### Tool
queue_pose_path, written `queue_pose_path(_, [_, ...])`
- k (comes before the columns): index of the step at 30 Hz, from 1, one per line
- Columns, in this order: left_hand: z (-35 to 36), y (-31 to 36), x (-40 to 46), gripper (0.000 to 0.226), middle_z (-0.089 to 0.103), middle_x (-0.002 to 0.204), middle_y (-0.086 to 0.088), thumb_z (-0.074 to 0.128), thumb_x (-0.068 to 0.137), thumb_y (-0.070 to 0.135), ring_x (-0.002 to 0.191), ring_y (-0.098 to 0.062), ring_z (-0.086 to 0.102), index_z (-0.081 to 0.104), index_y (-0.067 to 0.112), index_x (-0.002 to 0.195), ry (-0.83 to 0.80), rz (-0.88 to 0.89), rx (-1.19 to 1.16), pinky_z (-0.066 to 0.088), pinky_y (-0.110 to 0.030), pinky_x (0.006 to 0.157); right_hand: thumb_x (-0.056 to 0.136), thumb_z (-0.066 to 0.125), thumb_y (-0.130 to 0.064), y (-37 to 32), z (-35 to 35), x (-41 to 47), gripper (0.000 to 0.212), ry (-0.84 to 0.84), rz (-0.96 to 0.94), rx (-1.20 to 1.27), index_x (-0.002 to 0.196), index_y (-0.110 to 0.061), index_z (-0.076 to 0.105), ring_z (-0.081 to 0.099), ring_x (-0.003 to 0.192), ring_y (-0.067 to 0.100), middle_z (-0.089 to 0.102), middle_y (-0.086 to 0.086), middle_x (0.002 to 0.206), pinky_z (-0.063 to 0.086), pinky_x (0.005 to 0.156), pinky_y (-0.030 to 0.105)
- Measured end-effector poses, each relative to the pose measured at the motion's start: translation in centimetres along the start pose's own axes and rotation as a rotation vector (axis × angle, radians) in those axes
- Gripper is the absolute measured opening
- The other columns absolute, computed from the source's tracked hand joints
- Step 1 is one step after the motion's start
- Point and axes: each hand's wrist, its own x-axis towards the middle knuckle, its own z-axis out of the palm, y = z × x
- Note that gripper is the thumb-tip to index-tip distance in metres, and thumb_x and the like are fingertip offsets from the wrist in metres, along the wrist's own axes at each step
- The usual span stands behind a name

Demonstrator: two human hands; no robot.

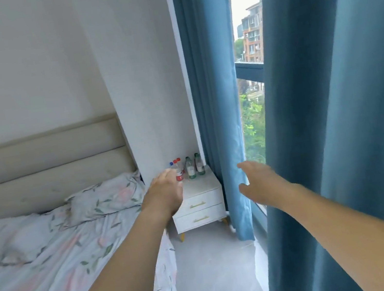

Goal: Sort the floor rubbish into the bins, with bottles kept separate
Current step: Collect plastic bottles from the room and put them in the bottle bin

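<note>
Several plastic bottles stand upright on a white nightstand (200, 185) in the far corner. Among them are a red-capped bottle (178, 172) with a red label and two green-capped bottles (190, 169) (199, 164). My left hand (165, 191) reaches out in front of the nightstand, fingers relaxed, overlapping the leftmost bottles in the view; its fingertips are hidden behind the hand. My right hand (258, 181) is stretched forward with fingers spread, holding nothing, close to the blue curtain edge. No bins or floor rubbish are in view.
A bed (52, 259) with floral bedding and a pillow fills the left. Blue curtains (335, 120) hang on the right, parted over a window (252, 98). A narrow strip of grey floor (215, 269) runs between bed and curtains to the nightstand.
</note>
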Motion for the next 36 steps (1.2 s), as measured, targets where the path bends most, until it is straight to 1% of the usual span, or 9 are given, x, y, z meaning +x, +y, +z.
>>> queue_pose_path(2, [0.4, -2.5, 2.1, 0.046, 0.036, 0.151, -0.011, 0.042, 0.100, 0.023, 0.137, -0.027, 0.034, 0.038, 0.007, 0.143, 0.014, -0.079, -0.001, 0.026, -0.033, 0.112, 0.093, 0.047, -0.022, -0.8, 1.2, 3.7, 0.050, -0.018, -0.053, 0.015, 0.141, -0.010, 0.039, 0.038, 0.132, 0.028, 0.040, 0.005, 0.146, 0.034, 0.106, 0.034])
queue_pose_path(7, [2.4, -8.0, 10.2, 0.044, 0.038, 0.150, -0.006, 0.041, 0.099, 0.025, 0.135, -0.026, 0.036, 0.040, 0.012, 0.141, 0.040, -0.130, 0.009, 0.033, -0.038, 0.110, 0.091, 0.046, -0.020, -2.5, 4.3, 14.3, 0.056, -0.055, -0.147, 0.016, 0.145, -0.015, 0.034, 0.037, 0.132, 0.027, 0.036, 0.001, 0.150, 0.032, 0.108, 0.033])
queue_pose_path(13, [4.8, -14.4, 22.6, 0.043, 0.039, 0.149, -0.005, 0.040, 0.100, 0.026, 0.134, -0.024, 0.039, 0.040, 0.010, 0.140, 0.010, -0.151, 0.007, 0.037, -0.038, 0.107, 0.092, 0.045, -0.019, -4.0, 5.6, 29.1, 0.053, -0.095, -0.134, 0.026, 0.144, -0.014, 0.035, 0.036, 0.133, 0.026, 0.038, 0.003, 0.148, 0.030, 0.111, 0.034])
queue_pose_path(16, [6.0, -17.7, 28.9, 0.039, 0.043, 0.145, -0.004, 0.040, 0.099, 0.027, 0.127, -0.025, 0.046, 0.043, 0.011, 0.135, 0.005, -0.184, -0.021, 0.043, -0.040, 0.100, 0.093, 0.046, -0.019, -4.5, 6.4, 35.9, 0.053, -0.083, -0.114, 0.043, 0.144, -0.013, 0.035, 0.037, 0.134, 0.026, 0.039, 0.003, 0.147, 0.031, 0.112, 0.036])
queue_pose_path(23, [11.1, -21.4, 40.7, 0.047, 0.032, 0.154, -0.006, 0.038, 0.102, 0.025, 0.138, -0.022, 0.036, 0.033, 0.008, 0.146, -0.106, -0.170, -0.029, 0.032, -0.034, 0.110, 0.090, 0.045, -0.019, -3.0, 9.8, 49.5, 0.048, -0.164, -0.053, 0.037, 0.138, -0.014, 0.042, 0.044, 0.127, 0.027, 0.045, 0.005, 0.142, 0.037, 0.107, 0.038])
queue_pose_path(25, [12.6, -22.7, 44.3, 0.048, 0.031, 0.155, -0.006, 0.039, 0.102, 0.025, 0.140, -0.021, 0.032, 0.031, 0.008, 0.147, -0.120, -0.160, -0.023, 0.029, -0.032, 0.112, 0.091, 0.046, -0.020, -2.7, 10.8, 53.8, 0.050, -0.174, -0.054, 0.049, 0.141, -0.014, 0.039, 0.042, 0.129, 0.027, 0.043, 0.004, 0.144, 0.036, 0.108, 0.038])
queue_pose_path(28, [14.5, -25.1, 49.2, 0.046, 0.033, 0.153, -0.006, 0.040, 0.101, 0.023, 0.136, -0.023, 0.038, 0.035, 0.008, 0.144, -0.134, -0.187, -0.021, 0.032, -0.032, 0.109, 0.093, 0.047, -0.020, -2.8, 12.1, 60.2, 0.052, -0.193, -0.064, 0.070, 0.143, -0.014, 0.037, 0.041, 0.130, 0.028, 0.040, 0.004, 0.146, 0.037, 0.108, 0.036])
queue_pose_path(32, [15.4, -28.3, 56.8, 0.046, 0.035, 0.152, -0.006, 0.041, 0.100, 0.022, 0.131, -0.024, 0.044, 0.036, 0.009, 0.144, -0.131, -0.230, -0.015, 0.037, -0.031, 0.104, 0.092, 0.048, -0.020, -3.2, 13.4, 70.0, 0.043, -0.190, -0.067, 0.119, 0.134, -0.015, 0.044, 0.050, 0.115, 0.026, 0.050, 0.005, 0.133, 0.046, 0.099, 0.038])
queue_pose_path(36, [16.7, -31.1, 62.8, 0.047, 0.034, 0.153, -0.004, 0.041, 0.101, 0.024, 0.134, -0.023, 0.042, 0.035, 0.011, 0.146, -0.127, -0.226, -0.008, 0.037, -0.032, 0.106, 0.093, 0.047, -0.020, -4.2, 15.1, 77.9, 0.057, -0.227, -0.066, 0.155, 0.148, -0.020, 0.030, 0.041, 0.132, 0.026, 0.036, 0.002, 0.150, 0.040, 0.108, 0.037])
